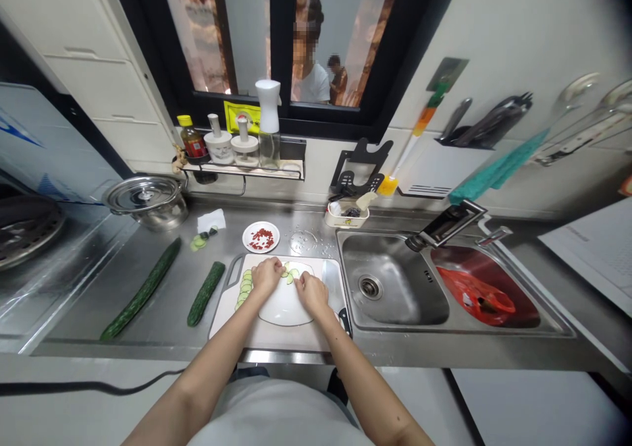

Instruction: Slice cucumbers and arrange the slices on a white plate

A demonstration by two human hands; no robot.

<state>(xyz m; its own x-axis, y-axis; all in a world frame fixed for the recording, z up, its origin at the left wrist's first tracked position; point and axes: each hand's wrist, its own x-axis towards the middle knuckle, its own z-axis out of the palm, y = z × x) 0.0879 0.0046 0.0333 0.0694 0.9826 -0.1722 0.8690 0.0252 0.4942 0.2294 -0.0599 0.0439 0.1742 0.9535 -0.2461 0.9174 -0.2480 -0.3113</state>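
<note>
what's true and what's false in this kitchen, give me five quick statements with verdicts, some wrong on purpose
1. The left hand and right hand are both at the large white plate. True.
2. The knife lies in the sink. False: it lies on the cutting board, right of that plate.
3. The red bag is in the right-hand basin. True.
4. The small round plate holds cucumber slices. False: it holds small red pieces.
5. The longer cucumber lies to the right of the cutting board. False: it lies to the left.
</note>
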